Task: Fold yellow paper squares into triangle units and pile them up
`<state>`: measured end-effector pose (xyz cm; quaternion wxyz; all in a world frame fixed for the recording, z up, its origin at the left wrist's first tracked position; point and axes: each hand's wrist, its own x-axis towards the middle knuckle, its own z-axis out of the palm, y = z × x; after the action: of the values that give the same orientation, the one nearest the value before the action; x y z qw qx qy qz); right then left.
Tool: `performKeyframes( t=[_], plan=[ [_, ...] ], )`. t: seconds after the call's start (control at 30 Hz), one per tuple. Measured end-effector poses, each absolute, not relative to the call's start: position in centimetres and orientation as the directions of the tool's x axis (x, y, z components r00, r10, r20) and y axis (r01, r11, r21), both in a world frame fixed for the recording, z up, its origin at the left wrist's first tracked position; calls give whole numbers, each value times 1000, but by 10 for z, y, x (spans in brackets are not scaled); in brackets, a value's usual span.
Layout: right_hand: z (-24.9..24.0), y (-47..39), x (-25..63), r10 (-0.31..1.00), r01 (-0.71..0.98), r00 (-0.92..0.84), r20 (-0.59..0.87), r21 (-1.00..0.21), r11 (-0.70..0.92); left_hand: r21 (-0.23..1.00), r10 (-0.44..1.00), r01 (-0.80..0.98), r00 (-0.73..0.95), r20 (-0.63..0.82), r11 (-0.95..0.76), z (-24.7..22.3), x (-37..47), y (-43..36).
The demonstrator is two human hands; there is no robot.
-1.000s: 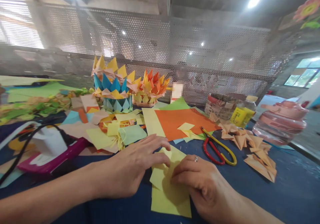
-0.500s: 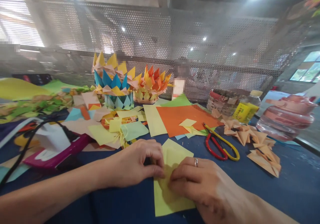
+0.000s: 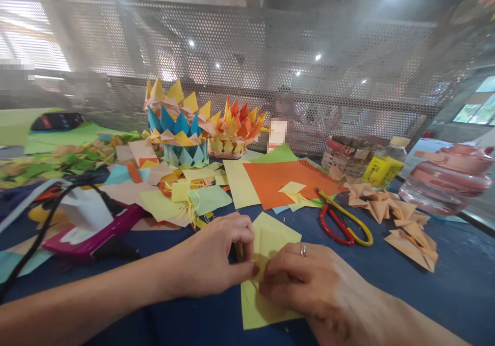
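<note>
A pale yellow sheet of paper (image 3: 257, 307), creased near its middle, lies on the dark blue table between my hands. My left hand (image 3: 216, 256) has thumb and bent fingers closed on its left edge, which is lifted a little. From the other side, my right hand (image 3: 305, 281), with a ring on one finger, rests on the paper with curled fingers pressed together near the crease. Its fingertips partly hide the paper. Scissors (image 3: 340, 224) with red and yellow handles lie to the right, beyond my right hand.
Folded peach paper pieces (image 3: 415, 245) lie right, near a pink water jug (image 3: 444, 181) and a yellow-labelled bottle (image 3: 383, 168). Orange paper (image 3: 286, 173) and paper scraps (image 3: 158, 204) spread behind. Paper crowns (image 3: 185, 152) stand farther back. A purple power strip (image 3: 93, 235) with cables sits left.
My left thumb has shifted slightly along the paper, and its left edge is now raised under the fingers. My right hand stays nearly in place. The view has moved slightly.
</note>
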<state>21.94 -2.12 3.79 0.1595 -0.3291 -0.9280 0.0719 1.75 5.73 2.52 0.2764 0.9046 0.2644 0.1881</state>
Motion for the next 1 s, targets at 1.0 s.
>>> performKeyframes(
  t=[1.0],
  plan=[
    [28, -13, 224, 728, 580, -646, 232, -470, 665, -26, 281, 323, 857, 432, -946, 14, 9, 17]
  ],
)
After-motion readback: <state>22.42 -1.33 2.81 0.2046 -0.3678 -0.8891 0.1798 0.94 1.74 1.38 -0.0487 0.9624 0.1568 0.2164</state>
